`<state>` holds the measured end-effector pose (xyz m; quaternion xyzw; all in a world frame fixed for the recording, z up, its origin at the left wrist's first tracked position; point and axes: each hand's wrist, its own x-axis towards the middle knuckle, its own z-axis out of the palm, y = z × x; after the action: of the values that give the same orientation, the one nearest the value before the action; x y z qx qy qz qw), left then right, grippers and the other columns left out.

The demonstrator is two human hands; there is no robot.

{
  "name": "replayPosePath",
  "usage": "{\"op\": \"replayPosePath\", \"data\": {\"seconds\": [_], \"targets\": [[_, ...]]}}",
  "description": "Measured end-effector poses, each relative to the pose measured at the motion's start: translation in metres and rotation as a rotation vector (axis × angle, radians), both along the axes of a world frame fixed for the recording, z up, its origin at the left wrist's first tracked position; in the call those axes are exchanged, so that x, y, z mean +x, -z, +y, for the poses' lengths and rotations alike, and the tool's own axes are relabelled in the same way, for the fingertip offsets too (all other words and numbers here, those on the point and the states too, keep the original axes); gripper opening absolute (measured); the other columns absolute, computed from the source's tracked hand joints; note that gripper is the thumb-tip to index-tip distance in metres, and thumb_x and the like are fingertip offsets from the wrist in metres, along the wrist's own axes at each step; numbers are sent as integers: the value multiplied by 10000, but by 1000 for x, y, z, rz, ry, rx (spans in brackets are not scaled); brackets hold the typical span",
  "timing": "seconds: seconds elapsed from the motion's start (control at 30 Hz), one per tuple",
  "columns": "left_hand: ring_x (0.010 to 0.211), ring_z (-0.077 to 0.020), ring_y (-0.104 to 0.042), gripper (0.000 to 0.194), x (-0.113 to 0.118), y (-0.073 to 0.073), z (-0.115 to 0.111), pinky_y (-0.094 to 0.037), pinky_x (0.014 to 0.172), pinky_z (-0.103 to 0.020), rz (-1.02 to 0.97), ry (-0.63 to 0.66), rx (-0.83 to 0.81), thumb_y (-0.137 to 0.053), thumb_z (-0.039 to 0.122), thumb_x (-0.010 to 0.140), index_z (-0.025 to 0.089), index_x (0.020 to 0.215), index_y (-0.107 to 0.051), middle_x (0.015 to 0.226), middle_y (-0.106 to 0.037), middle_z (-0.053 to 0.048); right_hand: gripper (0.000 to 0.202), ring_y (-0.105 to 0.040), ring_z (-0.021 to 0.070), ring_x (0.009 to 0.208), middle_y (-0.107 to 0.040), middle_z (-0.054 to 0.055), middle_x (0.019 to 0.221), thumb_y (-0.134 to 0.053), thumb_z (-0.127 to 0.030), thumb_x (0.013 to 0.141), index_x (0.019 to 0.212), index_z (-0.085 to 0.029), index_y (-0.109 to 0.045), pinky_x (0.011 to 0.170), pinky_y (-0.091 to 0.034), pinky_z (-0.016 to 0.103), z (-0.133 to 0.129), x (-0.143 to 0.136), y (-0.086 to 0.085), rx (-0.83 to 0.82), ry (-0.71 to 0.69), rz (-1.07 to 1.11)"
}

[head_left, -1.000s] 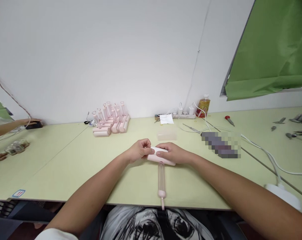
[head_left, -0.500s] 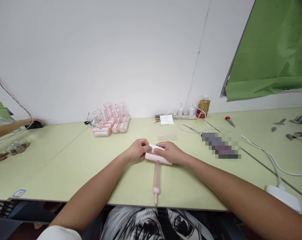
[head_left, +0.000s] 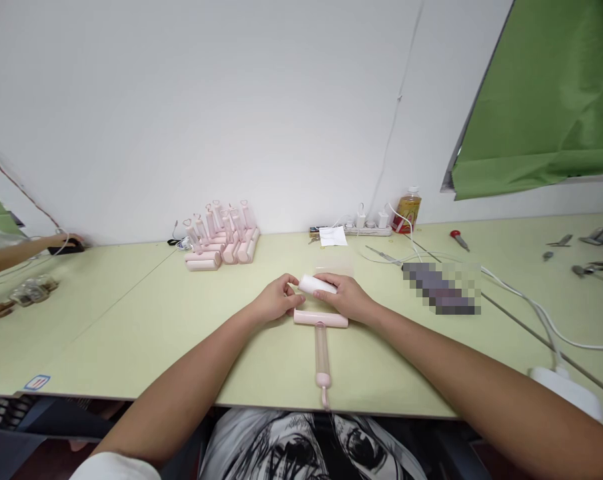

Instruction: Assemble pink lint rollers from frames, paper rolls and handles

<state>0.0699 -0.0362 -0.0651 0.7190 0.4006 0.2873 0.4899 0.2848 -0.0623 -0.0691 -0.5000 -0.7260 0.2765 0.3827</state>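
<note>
My right hand is closed round a white lint-roller refill roll, held a little above the table with its left end sticking out. My left hand is beside that end, thumb and forefinger apart, holding nothing I can see. Just below the hands lies a pink lint roller; its clear handle and looped end point towards me. Behind my right hand is a pale translucent cover, partly hidden by the fingers.
Several pink lint rollers stand grouped by the wall. A power strip with plugs, a bottle and a pixelated dark object are to the right, with white cables around. At far left another person's hand touches a black object.
The white roll has come away from the pink roller head and is lifted in my right hand. My left fingers have spread off it. The roller has turned to lie straighter.
</note>
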Motion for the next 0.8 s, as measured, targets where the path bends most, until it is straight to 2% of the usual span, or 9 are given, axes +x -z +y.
{"op": "replayPosePath", "data": {"seconds": [0.1, 0.27, 0.4, 0.6, 0.8], "targets": [[591, -115, -575, 425, -4, -4, 2, -414, 513, -204, 3, -15, 116, -704, 382, 720, 207, 1094, -605, 783, -642, -19, 364, -617, 249, 988, -695, 34, 1101, -640, -376, 791, 1121, -227, -678, 862, -458, 362, 1, 2, 1, -19, -50, 26], [637, -122, -579, 488, -6, -7, 3, -409, 504, -215, -76, 11, 121, -675, 367, 730, 216, 1192, -629, 1016, -640, -74, 403, -609, 257, 1049, -680, 46, 1154, -661, -354, 781, 1161, -220, -665, 910, -450, 376, 2, 5, 2, -19, -96, 32], [613, -116, -564, 450, -5, -8, 4, -411, 505, -222, -90, 6, 151, -649, 397, 752, 199, 1156, -665, 976, -655, -76, 432, -597, 252, 1086, -657, 64, 1199, -680, -343, 771, 1183, -213, -657, 948, -440, 382, 3, 7, 2, -5, -87, 17], [623, -104, -551, 479, -8, -9, 5, -446, 570, -234, -5, 27, 192, -641, 443, 760, 178, 1159, -657, 958, -678, -61, 435, -587, 258, 1103, -652, 80, 1187, -701, -330, 760, 1176, -208, -667, 971, -433, 401, 3, 10, -1, 77, -95, -43], [617, -105, -551, 465, -9, -7, 7, -436, 540, -225, -24, 44, 182, -659, 425, 750, 161, 1133, -656, 926, -684, -62, 437, -603, 255, 1068, -655, 84, 1157, -704, -334, 762, 1178, -203, -667, 942, -454, 397, 2, 11, -3, 98, -111, -67]]}}
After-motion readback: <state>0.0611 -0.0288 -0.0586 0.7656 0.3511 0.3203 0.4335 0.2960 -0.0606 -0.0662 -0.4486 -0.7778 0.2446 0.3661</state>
